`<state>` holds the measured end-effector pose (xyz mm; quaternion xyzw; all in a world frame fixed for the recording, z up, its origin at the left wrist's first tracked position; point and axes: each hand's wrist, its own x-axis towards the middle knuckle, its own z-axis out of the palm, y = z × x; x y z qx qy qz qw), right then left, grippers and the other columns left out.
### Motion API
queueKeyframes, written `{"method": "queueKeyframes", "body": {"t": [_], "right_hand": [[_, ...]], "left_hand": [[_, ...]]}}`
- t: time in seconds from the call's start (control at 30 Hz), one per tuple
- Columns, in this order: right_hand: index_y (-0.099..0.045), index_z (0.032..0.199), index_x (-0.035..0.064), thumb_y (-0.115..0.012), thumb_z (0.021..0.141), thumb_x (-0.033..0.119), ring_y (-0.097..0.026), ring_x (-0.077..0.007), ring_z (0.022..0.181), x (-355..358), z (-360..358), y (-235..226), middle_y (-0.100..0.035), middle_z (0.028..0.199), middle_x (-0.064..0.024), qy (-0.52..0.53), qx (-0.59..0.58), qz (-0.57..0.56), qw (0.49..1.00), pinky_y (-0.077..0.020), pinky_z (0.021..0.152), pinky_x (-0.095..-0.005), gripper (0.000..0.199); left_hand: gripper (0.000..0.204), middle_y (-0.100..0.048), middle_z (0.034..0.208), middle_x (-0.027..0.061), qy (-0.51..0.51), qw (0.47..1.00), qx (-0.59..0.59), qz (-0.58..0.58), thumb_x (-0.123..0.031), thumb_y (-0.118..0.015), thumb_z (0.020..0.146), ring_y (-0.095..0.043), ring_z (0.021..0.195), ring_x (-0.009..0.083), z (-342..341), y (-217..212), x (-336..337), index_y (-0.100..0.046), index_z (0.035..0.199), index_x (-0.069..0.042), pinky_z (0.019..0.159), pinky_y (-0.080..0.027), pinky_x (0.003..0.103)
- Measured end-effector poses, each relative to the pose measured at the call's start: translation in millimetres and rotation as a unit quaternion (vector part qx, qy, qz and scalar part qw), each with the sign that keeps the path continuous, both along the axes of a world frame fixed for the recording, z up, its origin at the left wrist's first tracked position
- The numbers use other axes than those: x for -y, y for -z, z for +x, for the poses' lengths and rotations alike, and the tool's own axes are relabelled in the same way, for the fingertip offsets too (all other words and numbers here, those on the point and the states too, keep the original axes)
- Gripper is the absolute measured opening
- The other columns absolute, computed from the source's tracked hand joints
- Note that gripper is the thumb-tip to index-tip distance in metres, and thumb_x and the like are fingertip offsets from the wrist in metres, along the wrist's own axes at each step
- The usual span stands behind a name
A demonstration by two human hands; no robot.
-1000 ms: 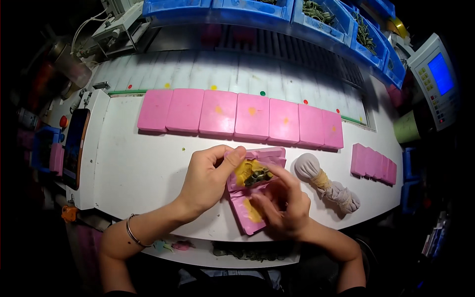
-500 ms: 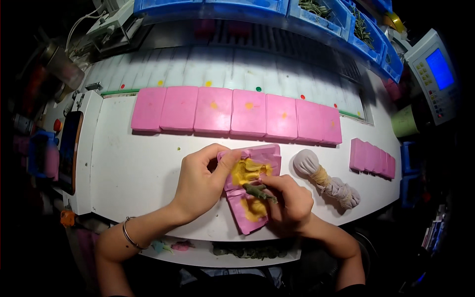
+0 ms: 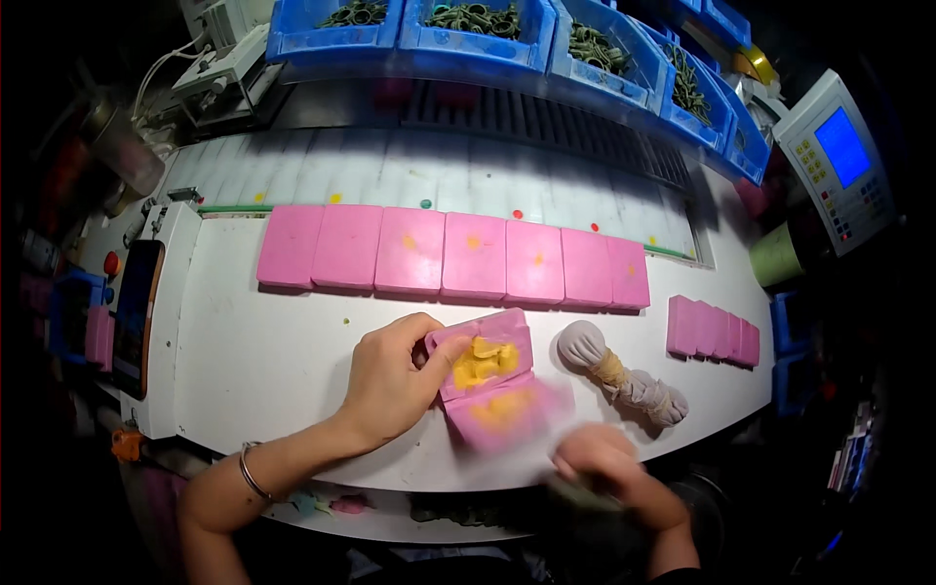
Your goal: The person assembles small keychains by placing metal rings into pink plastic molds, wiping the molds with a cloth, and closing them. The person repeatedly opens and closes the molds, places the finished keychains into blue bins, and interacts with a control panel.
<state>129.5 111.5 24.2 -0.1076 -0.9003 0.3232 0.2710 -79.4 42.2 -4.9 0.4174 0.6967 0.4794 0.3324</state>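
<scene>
Pink open mould (image 3: 485,375) pinned by left hand (image 3: 390,380) grip; right hand (image 3: 604,463) blurred, grip unclear.

Motion blur and occlusion at the near edge of the white tabletop (image 3: 263,370).
The right hand (image 3: 606,466) is smeared by motion, so its grip and whatever it may hold cannot be told; the lower half of the opened pink rubber mould block (image 3: 502,409) is likewise blurred. The left hand (image 3: 390,375) covers the mould's left edge. Contents of the blue plastic bins (image 3: 468,39) are too small to identify, and the bins are cut by the upper edge.
</scene>
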Motion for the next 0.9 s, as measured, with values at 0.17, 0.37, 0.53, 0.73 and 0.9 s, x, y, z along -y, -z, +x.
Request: {"method": "queueKeyframes", "body": {"t": [0.17,0.37,0.53,0.73,0.9], "right_hand": [[-0.056,0.1,-0.0033,-0.056,0.087,0.002,-0.054,-0.0103,0.049,3,-28,-25,-0.061,0.068,-0.0067,0.083,-0.021,-0.394,0.915,-0.0401,0.043,-0.0233,0.014],[-0.056,0.102,-0.0071,-0.057,0.088,0.002,-0.05,-0.0078,0.043,4,-12,-39,-0.06,0.067,-0.0086,0.063,0.055,-0.622,0.779,-0.0366,0.039,-0.0197,0.017],[-0.057,0.103,-0.0069,-0.057,0.087,0.001,-0.051,-0.0076,0.044,14,-7,-47,-0.06,0.067,-0.0084,0.03,0.078,-0.668,0.74,-0.0369,0.039,-0.0192,0.018],[-0.062,0.107,0.0037,-0.061,0.074,-0.008,-0.056,-0.0129,0.053,17,1,-26,-0.059,0.072,-0.0104,0.044,0.022,-0.189,0.981,-0.0449,0.046,-0.025,0.035],[-0.06,0.106,-0.0011,-0.053,0.084,-0.003,-0.056,-0.014,0.054,24,-4,-24,-0.061,0.077,-0.0116,0.147,-0.059,-0.139,0.977,-0.0472,0.051,-0.0224,0.024]], "left_hand": [[0.015,-0.058,0.079,0.0091,0.084,0.995,-0.046,-0.03,-0.006,-0.053,0.088,-0.056,0.067,0.0134,-5,-13,-1,-0.057,0.098,0.006,0.061,-0.046,0.026],[0.032,-0.054,0.094,0.0151,0.012,0.935,-0.338,0.106,0.004,-0.048,0.082,-0.055,0.082,0.0289,-1,-52,8,-0.054,0.114,0.004,0.075,-0.044,0.032],[0.025,-0.059,0.068,0.0056,0.093,0.992,0.063,0.06,-0.012,-0.045,0.094,-0.054,0.059,0.0074,26,-76,29,-0.06,0.104,0.006,0.053,-0.042,0.02],[0.024,-0.062,0.079,0.0104,0.099,0.934,0.344,-0.02,-0.009,-0.047,0.094,-0.059,0.066,0.0108,42,-77,35,-0.056,0.109,0.007,0.057,-0.051,0.022],[0.027,-0.06,0.095,0.015,0.04,0.922,0.38,0.07,0.001,-0.054,0.088,-0.061,0.082,0.017,58,-61,38,-0.049,0.114,0.008,0.067,-0.057,0.029]]}}
